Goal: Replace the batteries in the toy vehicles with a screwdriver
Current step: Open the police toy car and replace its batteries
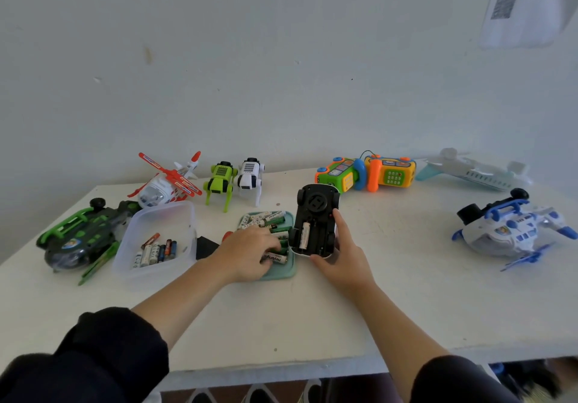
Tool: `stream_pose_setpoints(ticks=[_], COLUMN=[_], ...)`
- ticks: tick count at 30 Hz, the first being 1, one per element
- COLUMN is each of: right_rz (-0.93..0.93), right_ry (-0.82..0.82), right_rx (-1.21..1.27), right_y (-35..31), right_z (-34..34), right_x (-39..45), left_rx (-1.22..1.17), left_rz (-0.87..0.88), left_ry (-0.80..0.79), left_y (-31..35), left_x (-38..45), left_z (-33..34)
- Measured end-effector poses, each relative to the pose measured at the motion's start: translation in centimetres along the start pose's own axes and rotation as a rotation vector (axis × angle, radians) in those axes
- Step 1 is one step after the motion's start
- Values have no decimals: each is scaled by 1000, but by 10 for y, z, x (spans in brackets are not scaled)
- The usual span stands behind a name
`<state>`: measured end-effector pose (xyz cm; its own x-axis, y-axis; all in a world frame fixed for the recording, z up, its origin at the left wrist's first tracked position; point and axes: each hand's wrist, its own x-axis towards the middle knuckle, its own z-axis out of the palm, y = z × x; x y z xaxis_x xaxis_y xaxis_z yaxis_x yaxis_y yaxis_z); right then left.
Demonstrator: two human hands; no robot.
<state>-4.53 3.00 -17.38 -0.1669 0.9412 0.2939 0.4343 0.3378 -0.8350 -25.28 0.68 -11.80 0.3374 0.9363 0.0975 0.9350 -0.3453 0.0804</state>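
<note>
Near the middle of the white worktop (312, 324) a black toy car (316, 219) lies upside down, its battery compartment open with one battery (304, 235) inside. The right hand (341, 257) grips the car at its near end, fingers curled along the side. The left hand (250, 252) reaches into the green tray (283, 273) just beside the car, fingers bent over the green batteries (269, 219); I cannot tell whether it already pinches one. A clear box (156, 240) of old batteries stands toward the left edge.

Even, soft daylight, faint shadows; wide-angle distortion bends the table (391, 293) edges; corners and periphery slightly blurred.
</note>
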Motion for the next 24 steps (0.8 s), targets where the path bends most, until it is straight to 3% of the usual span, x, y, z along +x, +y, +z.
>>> stream_pose_setpoints(ticks=[3,7,12,15,20,24], right_rz=[-6,-3,-15,-11,-14,-26], right_ry=[4,0,-7,-4,-3,1], right_rx=[3,-1,-4,2,9,24], right_y=[-1,-2,-4,-4,-6,-5], right_z=[0,-2,-2,-2,-2,-1], right_x=[-2,-3,-3,-3,-4,-5], left_rx=[85,16,-318,-157,36,-233], left_rz=[23,4,-115,-68,34,-61], left_ry=[45,41,-24,-139,-29,-60], left_y=[5,5,0,-4,3,2], left_x=[-1,2,5,4,3,4], left_z=[6,7,-2,2,8,-5])
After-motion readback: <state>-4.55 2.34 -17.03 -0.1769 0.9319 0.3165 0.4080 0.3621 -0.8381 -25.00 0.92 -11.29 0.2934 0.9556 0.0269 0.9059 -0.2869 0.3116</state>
